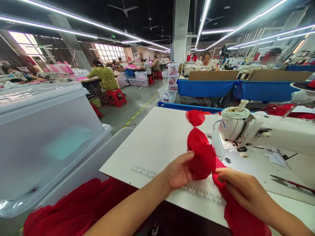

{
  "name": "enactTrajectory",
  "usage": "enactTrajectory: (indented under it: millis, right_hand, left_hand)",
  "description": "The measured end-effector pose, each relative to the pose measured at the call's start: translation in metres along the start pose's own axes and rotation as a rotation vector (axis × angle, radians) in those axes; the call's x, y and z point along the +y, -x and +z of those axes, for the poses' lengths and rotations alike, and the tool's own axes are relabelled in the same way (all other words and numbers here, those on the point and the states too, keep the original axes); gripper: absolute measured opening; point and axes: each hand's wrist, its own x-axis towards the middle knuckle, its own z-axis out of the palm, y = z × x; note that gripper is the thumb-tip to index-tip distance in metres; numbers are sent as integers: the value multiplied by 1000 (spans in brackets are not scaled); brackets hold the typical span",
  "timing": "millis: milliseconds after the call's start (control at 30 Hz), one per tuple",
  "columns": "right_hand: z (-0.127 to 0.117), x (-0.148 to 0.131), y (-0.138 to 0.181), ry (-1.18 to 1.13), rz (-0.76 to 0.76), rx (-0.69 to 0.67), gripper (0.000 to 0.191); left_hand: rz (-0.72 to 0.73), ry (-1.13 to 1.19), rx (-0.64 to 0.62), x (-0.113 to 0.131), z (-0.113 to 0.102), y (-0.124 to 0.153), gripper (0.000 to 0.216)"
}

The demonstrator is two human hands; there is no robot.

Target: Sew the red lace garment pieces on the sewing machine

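A rounded red fabric piece is raised over the front of the white sewing table. My left hand grips its left edge, thumb on top and fingers behind. At its lower right corner, my right hand pinches the red cloth between thumb and forefinger. A longer red strip hangs below that hand over the table's front edge. Joined to the held piece at a narrow point, another red piece lies farther back. The sewing machine stands just right of the fabric.
Scissors lie at the right of the table. A printed ruler runs along the front edge. Left are a large lidded plastic bin and heaped red fabric. Other people work beyond, one on a red stool.
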Motion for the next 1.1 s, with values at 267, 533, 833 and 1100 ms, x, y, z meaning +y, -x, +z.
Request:
enactTrajectory:
  millis: [267,533,833,1100]
  right_hand:
    - [22,-23,-12,-467,596,243,48]
    - [16,-33,-31,-907,783,296,60]
    - [47,-35,-20,-136,332,114,21]
    - [58,-38,-12,219,153,99,23]
  left_hand:
    - [98,32,93,-2,4,-15,22]
    - [86,7,174,-16,7,-12,16]
    - [342,-32,314,1,12,-19,15]
    - [360,21,451,15,-2,-14,37]
